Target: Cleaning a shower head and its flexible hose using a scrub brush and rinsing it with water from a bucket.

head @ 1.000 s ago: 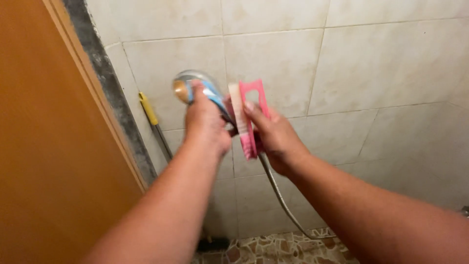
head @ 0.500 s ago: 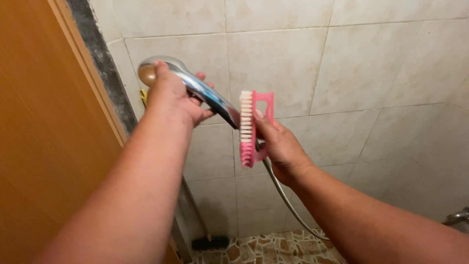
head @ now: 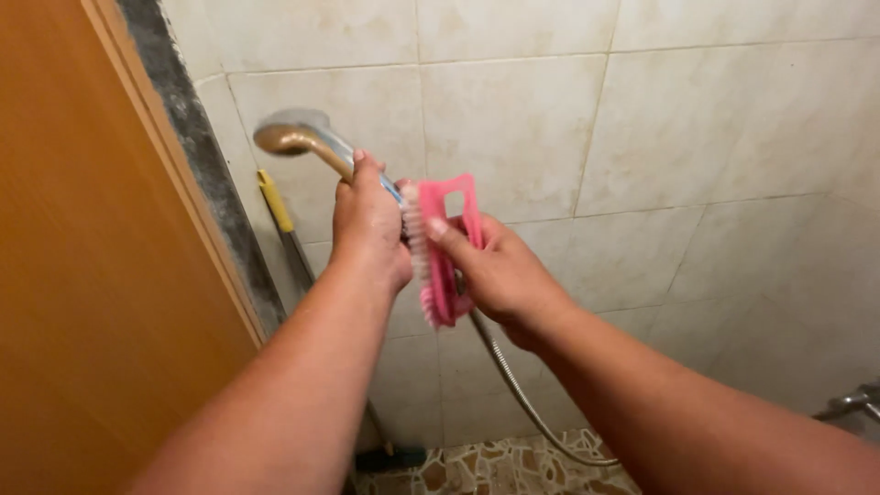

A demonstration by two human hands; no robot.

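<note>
My left hand grips the handle of a chrome shower head, whose round face points up and left. My right hand holds a pink scrub brush with white bristles, upright, its bristle side pressed against the shower handle just right of my left hand. A metal hose hangs from the handle down toward the floor.
An orange wooden door with a dark frame edge fills the left. Beige wall tiles lie ahead. A yellow-handled broom leans in the corner. Patterned stone floor shows below, and a chrome tap at far right.
My left hand slid down the shower handle, uncovering the head. The brush moved left from apart to against the handle beside my left hand.
</note>
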